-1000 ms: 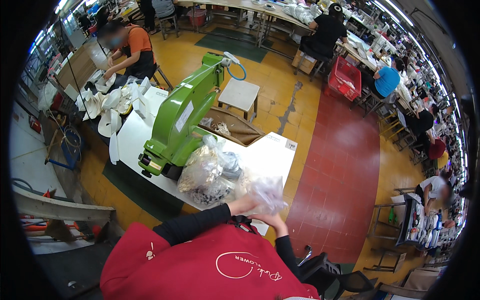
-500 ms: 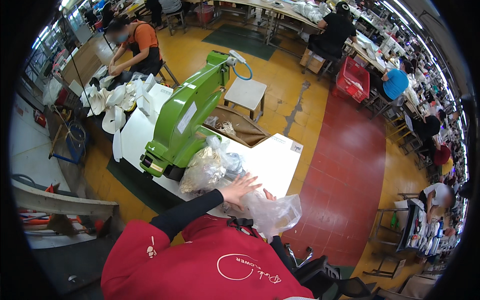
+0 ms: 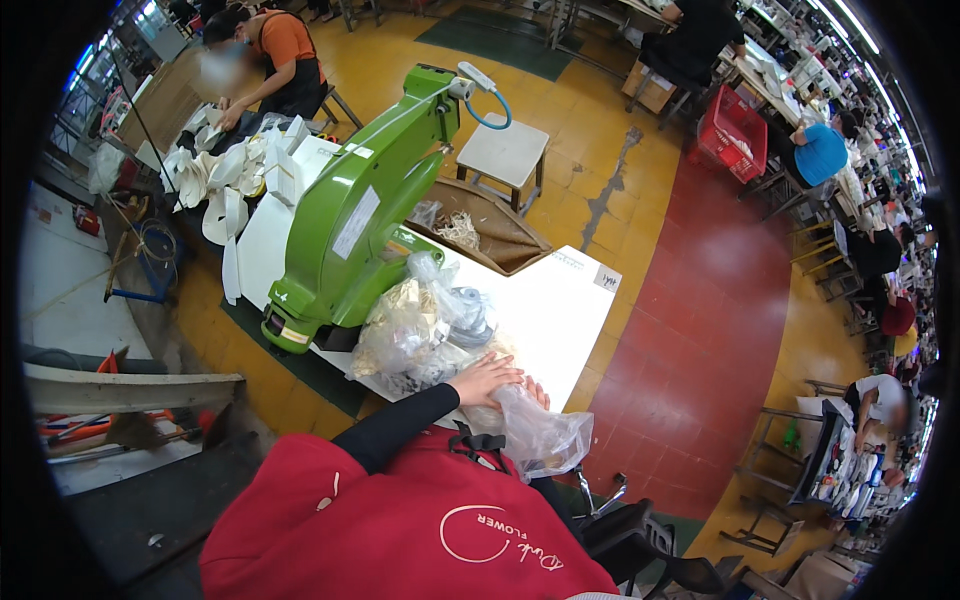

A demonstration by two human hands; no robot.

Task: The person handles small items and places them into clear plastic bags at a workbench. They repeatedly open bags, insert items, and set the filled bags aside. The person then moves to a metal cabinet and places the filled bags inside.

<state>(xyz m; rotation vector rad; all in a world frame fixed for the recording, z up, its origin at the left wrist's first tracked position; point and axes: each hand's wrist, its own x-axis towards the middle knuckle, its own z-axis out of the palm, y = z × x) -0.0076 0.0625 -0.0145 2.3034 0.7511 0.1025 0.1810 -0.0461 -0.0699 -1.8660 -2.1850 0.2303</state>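
A clear plastic bag (image 3: 545, 437) lies over the near edge of the white table (image 3: 560, 300), its loose end hanging down in front of the red apron. My left hand (image 3: 484, 381) is on the bag's upper left part, its fingers closed over the plastic. Just to its right, my right hand (image 3: 537, 393) grips the same bag; only its fingers show, the rest being behind the plastic. Beyond my left hand sit other clear bags (image 3: 405, 325) holding cream-coloured pieces, and a bag of grey pieces (image 3: 468, 318).
A large green press machine (image 3: 345, 215) stands on the table to the left. Behind it are a brown bin (image 3: 510, 255) of scraps and a stool (image 3: 505, 155). A co-worker in orange (image 3: 285, 50) handles pale pieces (image 3: 225, 175) at far left. A black chair (image 3: 640, 545) is at lower right.
My left hand's spread fingers have come together on the plastic bag. The bag has sunk lower, and more of my right hand's fingers show. The view has shifted slightly.
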